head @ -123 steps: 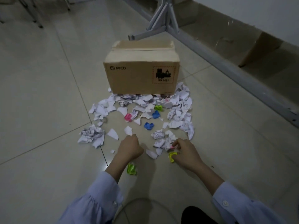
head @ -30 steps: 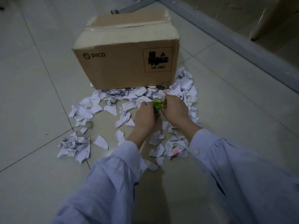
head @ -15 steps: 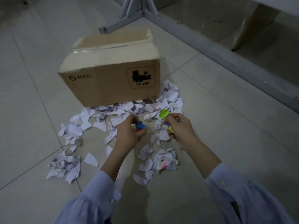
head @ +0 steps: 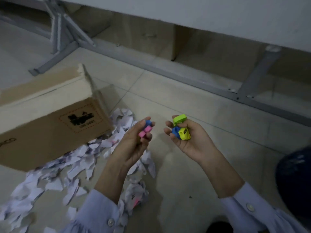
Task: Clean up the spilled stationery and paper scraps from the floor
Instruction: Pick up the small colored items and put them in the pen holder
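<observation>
Left hand (head: 133,145) raised off the floor, fingers curled around a pink piece (head: 144,132) and a blue piece (head: 148,123). Right hand (head: 188,138) palm up beside it, gripping a green piece (head: 179,118), a second blue piece (head: 175,131) and a yellow sharpener (head: 184,134). Torn paper scraps (head: 80,167) lie on the tiled floor (head: 193,105) below, against the cardboard box (head: 48,121) at left.

cardboard box (head: 50,125): on tiled floor (head: 218,118), left, printed hazard label facing camera | grey metal frame (head: 168,72): long bar along floor behind box, angled legs upper left | white counter (head: 202,12): edge across top | dark blue object (head: 296,182): right edge, blurred
</observation>
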The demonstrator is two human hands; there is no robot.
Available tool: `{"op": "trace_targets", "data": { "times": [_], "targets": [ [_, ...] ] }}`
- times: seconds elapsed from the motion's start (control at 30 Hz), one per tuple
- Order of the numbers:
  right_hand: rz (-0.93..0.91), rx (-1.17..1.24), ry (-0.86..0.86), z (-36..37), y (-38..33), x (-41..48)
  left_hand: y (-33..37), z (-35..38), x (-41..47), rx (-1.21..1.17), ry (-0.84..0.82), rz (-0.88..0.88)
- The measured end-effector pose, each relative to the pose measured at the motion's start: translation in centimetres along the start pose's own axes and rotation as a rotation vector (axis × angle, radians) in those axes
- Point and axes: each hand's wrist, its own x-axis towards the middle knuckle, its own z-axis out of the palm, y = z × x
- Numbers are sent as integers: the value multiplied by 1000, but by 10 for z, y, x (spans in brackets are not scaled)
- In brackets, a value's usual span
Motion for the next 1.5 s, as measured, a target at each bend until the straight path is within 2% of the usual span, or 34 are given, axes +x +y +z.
{"op": "trace_targets", "data": {
  "times": [0.2, 0.33, 0.47, 0.6, 0.73, 0.83, 1.0, 1.33, 1.43, 1.5],
  "targets": [
    [-152, 157, -40, -31, -33, -27, -7, 41, 20, -192, -225, -98],
    [-195, 201, 73, -42, -46, -46, -17, 63, 27, -195, -255, -137],
    [-207, 194, 234, -60, -57, -56, -20, 84, 28, -102, -327, -203],
    [-253, -118, 440, -83, -60, -42, -27, 84, 38, -43, -312, -244],
    [-304, -487, 587, -101, -53, -2, -44, 73, 53, 86, -133, -253],
    [-339, -866, 731, -117, -53, 28, -53, 63, 63, 93, -38, -283],
    [-353, -1240, 848, -131, -72, 50, -65, 43, 75, 157, 2, -297],
    [-281, -1746, 863, -137, -82, 75, -74, 19, 76, 80, 47, -332],
    [-331, -1796, 885, -137, -75, 76, -79, 21, 74, 72, 49, -324],
    [-335, -1749, 885, -138, -71, 74, -82, 23, 72, 49, 58, -308]
  ]
}}
